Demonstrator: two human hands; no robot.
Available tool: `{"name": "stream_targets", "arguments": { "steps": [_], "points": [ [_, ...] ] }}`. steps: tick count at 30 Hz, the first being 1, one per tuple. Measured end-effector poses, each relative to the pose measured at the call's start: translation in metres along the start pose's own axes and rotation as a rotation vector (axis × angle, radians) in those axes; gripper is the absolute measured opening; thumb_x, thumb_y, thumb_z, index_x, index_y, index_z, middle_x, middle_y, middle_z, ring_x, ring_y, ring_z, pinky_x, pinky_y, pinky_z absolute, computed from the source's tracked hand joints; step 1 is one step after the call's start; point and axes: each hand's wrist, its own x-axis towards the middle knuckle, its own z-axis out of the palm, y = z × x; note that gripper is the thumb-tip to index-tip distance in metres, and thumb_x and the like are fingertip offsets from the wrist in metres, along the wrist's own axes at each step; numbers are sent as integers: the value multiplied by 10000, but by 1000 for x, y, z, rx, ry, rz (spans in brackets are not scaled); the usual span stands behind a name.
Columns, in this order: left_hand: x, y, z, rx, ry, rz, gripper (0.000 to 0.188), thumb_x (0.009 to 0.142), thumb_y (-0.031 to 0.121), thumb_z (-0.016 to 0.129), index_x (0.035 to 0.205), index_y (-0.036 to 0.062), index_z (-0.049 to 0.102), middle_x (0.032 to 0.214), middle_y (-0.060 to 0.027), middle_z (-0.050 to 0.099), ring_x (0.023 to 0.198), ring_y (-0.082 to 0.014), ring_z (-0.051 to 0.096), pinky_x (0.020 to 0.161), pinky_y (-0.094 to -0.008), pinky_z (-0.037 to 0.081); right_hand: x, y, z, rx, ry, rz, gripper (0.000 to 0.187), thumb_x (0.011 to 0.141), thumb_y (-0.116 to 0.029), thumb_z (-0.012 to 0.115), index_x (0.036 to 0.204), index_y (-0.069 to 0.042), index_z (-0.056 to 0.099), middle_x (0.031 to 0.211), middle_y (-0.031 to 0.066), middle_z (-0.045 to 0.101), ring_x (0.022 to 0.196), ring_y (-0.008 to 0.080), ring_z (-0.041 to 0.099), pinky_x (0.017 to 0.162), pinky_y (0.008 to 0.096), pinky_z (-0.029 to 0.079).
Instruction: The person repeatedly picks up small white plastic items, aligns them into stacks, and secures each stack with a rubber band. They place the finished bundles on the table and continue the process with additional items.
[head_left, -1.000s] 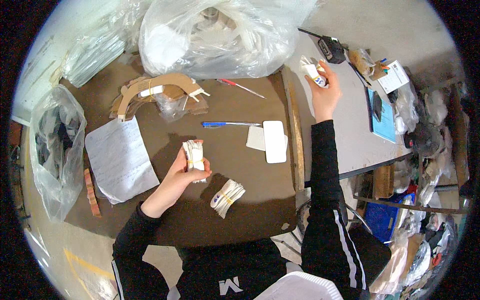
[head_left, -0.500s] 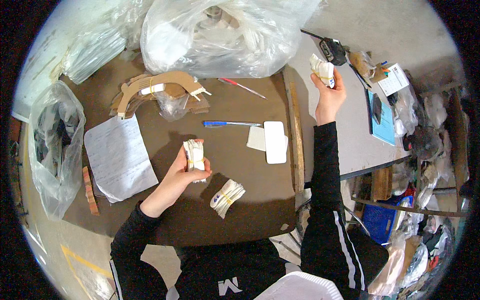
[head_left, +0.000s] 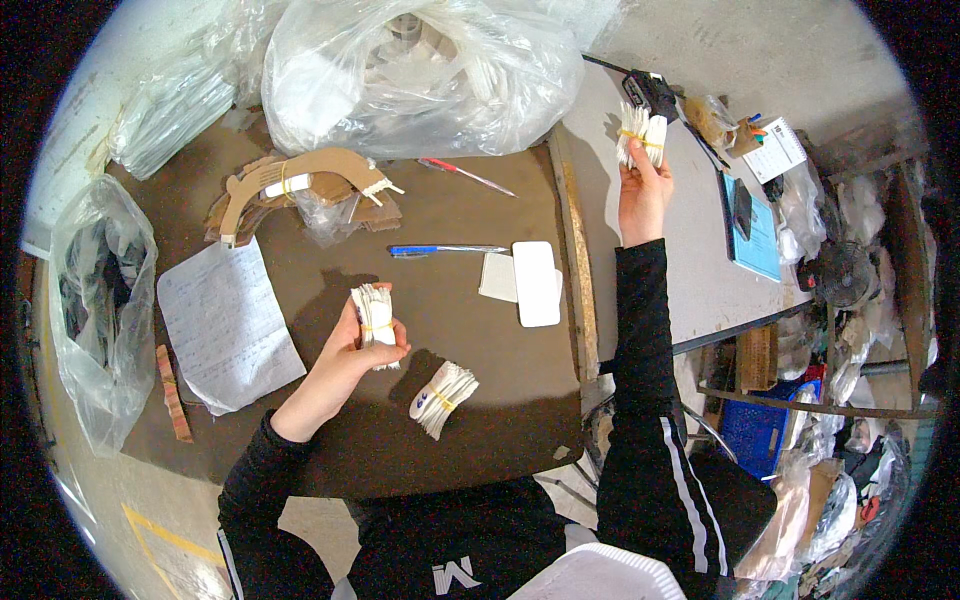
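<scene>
My left hand (head_left: pixel 352 352) grips a bundle of white strips (head_left: pixel 374 312) tied with a yellow rubber band, upright over the brown table (head_left: pixel 470 205). A second banded bundle (head_left: pixel 442 394) lies on the table just right of that hand. My right hand (head_left: pixel 643 192) is stretched far forward over the grey table (head_left: pixel 690 290) and holds up a third banded bundle (head_left: pixel 640 132), close to a black tool (head_left: pixel 651 92).
A big clear plastic bag (head_left: pixel 420 70) fills the table's far side. Cardboard cut-outs (head_left: pixel 300 185), a blue pen (head_left: pixel 445 250), a red pen (head_left: pixel 465 176), a white phone (head_left: pixel 536 283), a written sheet (head_left: pixel 226 325) and a bag at left (head_left: pixel 95 300) lie around. Clutter stands at right.
My right hand has reached farther forward and lifted its bundle toward the black tool. My left hand and its bundle have stayed in place.
</scene>
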Motion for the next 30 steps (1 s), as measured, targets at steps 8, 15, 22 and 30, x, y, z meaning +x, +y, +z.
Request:
{"name": "stream_targets", "arguments": {
  "steps": [8,15,22,30],
  "points": [
    [1,1,2,18,6,3,678,829,15,601,1415,92,269,970,-50,549,932,-142,550,848,-280,433,4,3,-5,2,52,72,271,897,-233,685,1082,-54,600,1004,22,656,865,95,617,729,274,474],
    [3,-7,-3,-4,-6,53,684,821,-5,614,1408,86,275,967,-36,556,903,-120,543,812,-255,430,9,12,-11,-52,13,42,501,945,-519,533,1175,-76,575,1067,-8,633,928,94,579,764,276,430],
    [0,1,-4,-102,-63,13,700,822,-19,567,1426,88,229,1115,-112,602,962,-167,594,866,-299,456,11,12,-8,-246,76,-134,402,961,-332,584,1148,24,593,1020,38,661,857,150,616,754,299,484],
    [3,2,-6,-179,-98,-9,731,850,21,591,1465,116,208,1261,-199,565,1036,-230,616,932,-334,456,22,21,-21,-1394,-200,-301,471,839,-271,719,1224,-30,595,1080,160,666,979,272,643,853,359,489]
  ]
}}
